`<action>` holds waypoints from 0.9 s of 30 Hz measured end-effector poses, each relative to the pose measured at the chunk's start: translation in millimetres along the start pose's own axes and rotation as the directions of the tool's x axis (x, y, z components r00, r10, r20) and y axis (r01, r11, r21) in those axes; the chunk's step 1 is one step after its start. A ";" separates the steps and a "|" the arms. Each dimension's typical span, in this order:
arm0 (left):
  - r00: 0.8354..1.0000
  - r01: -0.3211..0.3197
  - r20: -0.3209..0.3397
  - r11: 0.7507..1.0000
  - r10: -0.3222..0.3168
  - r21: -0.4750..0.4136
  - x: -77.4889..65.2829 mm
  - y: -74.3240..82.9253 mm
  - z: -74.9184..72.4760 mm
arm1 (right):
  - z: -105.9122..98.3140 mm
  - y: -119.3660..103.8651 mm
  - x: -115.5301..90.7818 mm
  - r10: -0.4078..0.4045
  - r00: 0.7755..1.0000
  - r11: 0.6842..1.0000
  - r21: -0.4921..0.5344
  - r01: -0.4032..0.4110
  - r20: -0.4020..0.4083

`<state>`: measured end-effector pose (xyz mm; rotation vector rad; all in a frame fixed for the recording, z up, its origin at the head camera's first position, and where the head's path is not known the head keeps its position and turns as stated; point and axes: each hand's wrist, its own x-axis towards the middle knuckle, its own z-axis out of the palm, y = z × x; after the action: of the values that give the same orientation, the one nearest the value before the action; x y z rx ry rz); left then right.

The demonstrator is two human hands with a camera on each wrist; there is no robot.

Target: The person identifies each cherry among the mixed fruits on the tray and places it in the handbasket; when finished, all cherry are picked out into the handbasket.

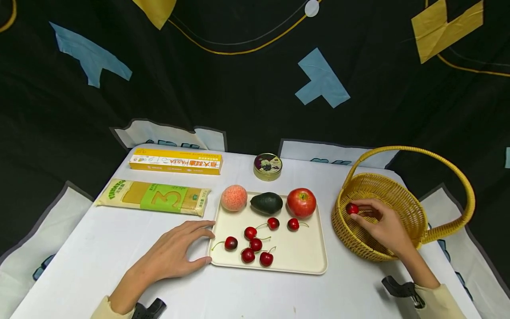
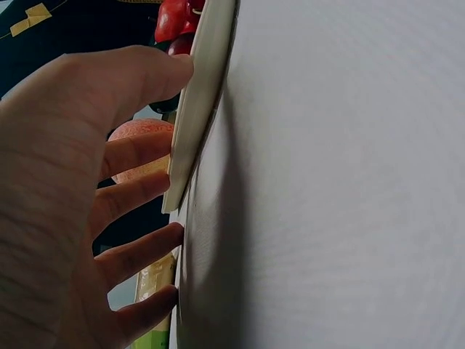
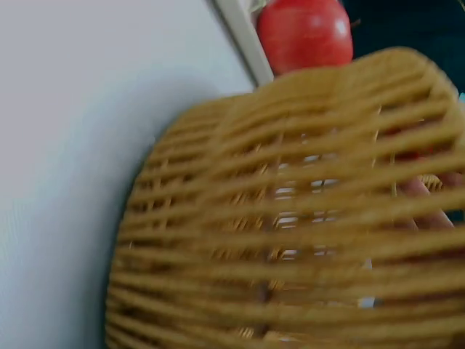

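A dark red cherry [image 1: 352, 208] is pinched between the thumb and fingers of my right hand [image 1: 380, 223], over the left side of the yellow wicker basket [image 1: 342, 230]. In the right wrist view the basket's woven wall [image 3: 290, 218] hides most of that hand. My left hand [image 1: 175, 250] touches the left edge of the cream tray [image 1: 303, 257] with its fingers spread and the thumb at the rim [image 2: 203, 87]. On the tray lie several cherries [image 1: 255, 244] with stems, a peach [image 1: 233, 198], a dark green avocado [image 1: 267, 203] and a red apple [image 1: 301, 203].
Behind the tray stands a small round tin [image 1: 268, 167]. A yellow pasta box [image 1: 175, 161] and a green-labelled pasta packet [image 1: 155, 196] lie at the back left of the white table [image 1: 255, 292]. The basket's tall handle [image 1: 446, 164] arches up on the right.
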<state>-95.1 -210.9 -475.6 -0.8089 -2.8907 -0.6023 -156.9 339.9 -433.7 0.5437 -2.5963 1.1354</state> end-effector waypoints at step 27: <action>1.000 -0.008 -0.020 1.000 0.008 -0.015 -0.7 -2.7 1.5 | -20.9 35.5 20.8 0.230 0.959 0.953 -0.239 -0.187 0.168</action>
<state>-95.9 -212.7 -478.1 -0.8117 -2.8669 -0.6287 -189.3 372.8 -435.0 0.3512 -2.9602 0.8690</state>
